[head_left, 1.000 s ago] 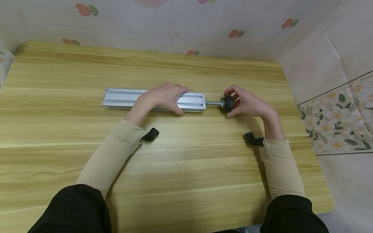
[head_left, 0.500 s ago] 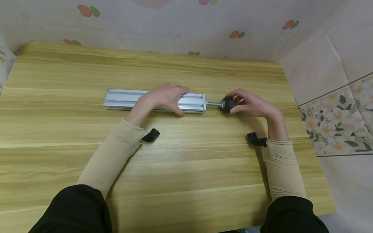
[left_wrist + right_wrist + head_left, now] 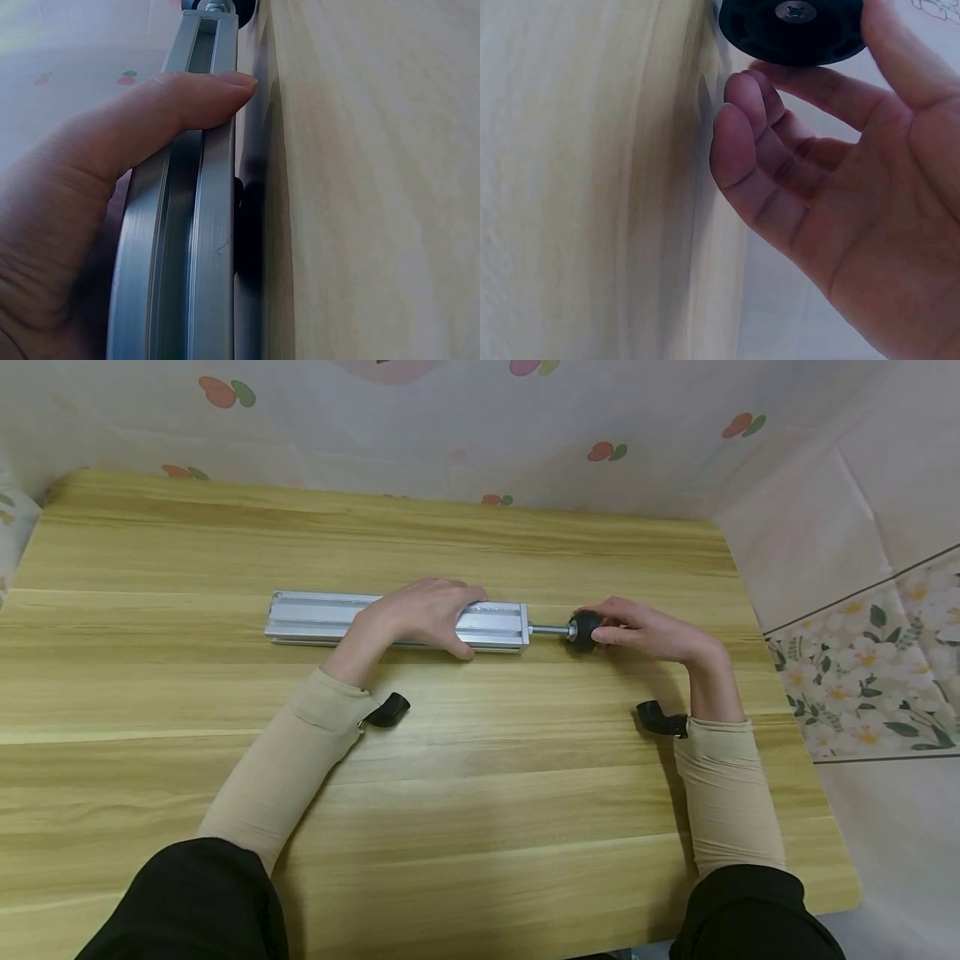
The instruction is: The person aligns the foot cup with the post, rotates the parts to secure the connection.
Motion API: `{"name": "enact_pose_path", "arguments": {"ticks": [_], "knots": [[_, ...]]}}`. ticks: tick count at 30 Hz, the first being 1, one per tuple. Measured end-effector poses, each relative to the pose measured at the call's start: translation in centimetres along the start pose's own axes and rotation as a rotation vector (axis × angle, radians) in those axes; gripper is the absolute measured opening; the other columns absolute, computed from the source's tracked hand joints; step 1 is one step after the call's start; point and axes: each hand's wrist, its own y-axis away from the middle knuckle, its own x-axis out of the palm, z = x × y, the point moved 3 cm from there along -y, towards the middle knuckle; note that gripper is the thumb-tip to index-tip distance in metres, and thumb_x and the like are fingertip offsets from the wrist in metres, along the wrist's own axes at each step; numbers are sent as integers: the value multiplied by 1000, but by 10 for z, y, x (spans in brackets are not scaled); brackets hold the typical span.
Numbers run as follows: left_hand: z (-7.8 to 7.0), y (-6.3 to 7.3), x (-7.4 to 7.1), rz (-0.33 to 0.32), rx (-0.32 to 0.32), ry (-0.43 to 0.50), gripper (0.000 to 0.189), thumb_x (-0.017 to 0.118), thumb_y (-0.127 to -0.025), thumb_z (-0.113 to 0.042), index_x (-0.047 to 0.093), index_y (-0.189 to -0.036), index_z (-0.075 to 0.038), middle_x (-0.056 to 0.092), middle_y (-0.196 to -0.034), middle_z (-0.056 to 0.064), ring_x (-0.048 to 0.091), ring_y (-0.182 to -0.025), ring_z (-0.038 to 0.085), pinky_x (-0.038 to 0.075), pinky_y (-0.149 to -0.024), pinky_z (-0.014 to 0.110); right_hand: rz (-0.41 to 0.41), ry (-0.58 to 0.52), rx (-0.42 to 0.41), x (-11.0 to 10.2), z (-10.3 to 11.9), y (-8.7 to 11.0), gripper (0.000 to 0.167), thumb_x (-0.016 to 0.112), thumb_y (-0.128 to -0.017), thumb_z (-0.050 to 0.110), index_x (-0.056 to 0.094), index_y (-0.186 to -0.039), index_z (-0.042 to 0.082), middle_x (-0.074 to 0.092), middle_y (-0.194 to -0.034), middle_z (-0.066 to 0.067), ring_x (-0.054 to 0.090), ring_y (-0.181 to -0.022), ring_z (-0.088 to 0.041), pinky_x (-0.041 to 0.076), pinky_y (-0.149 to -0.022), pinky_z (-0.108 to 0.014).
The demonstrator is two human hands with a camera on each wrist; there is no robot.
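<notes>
A silver aluminium profile (image 3: 322, 617) lies lengthwise across the wooden table, its long slots visible. My left hand (image 3: 423, 614) grips it near its right end, thumb along the near side; the left wrist view shows that thumb (image 3: 187, 101) across the slotted face. From the profile's end plate a threaded rod (image 3: 551, 629) runs out to a round black levelling foot (image 3: 582, 632). Thumb and index finger of my right hand (image 3: 648, 631) pinch the foot at its rim. In the right wrist view, the foot's underside (image 3: 795, 34) shows a central screw, and the other fingers curl loosely below it.
The wood-grain table (image 3: 480, 793) extends on all sides of the profile. Behind it hangs a pale sheet (image 3: 420, 435) with fruit prints, and a floral panel (image 3: 870, 668) is at the right. Black wrist-camera mounts (image 3: 388, 710) stick out from both beige sleeves.
My right hand has shifted slightly right, and its widely spread fingers have drawn together into a pinch on the foot. The left hand and the profile have stayed put.
</notes>
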Motion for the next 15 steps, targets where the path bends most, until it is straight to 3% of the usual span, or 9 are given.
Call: {"name": "enact_pose_path", "arguments": {"ticks": [4,7,15], "knots": [[0,0,0,-2,1,4,81,79,-82,-41,47,-149,-9,62,-140,11,58,-128,28,42,-114,48,-13,-83,-4,2,3,-1,68,70,-98,17,39,-157,14,49,-141,-12,54,-117,-26,46,-101,-43],[0,0,0,-4,6,3,80,79,-83,-41,47,-149,-9,63,-136,11,59,-122,28,44,-111,47,-42,-136,-2,4,7,-4,77,83,-86,9,42,-151,10,47,-144,-11,57,-116,-29,50,-101,-46],[0,0,0,-2,0,4,81,79,-83,-41,47,-149,-9,62,-139,11,58,-126,28,43,-113,48,-99,-89,-20,10,17,-10,78,88,-77,1,46,-142,3,49,-144,-16,56,-114,-31,54,-93,-46]]}}
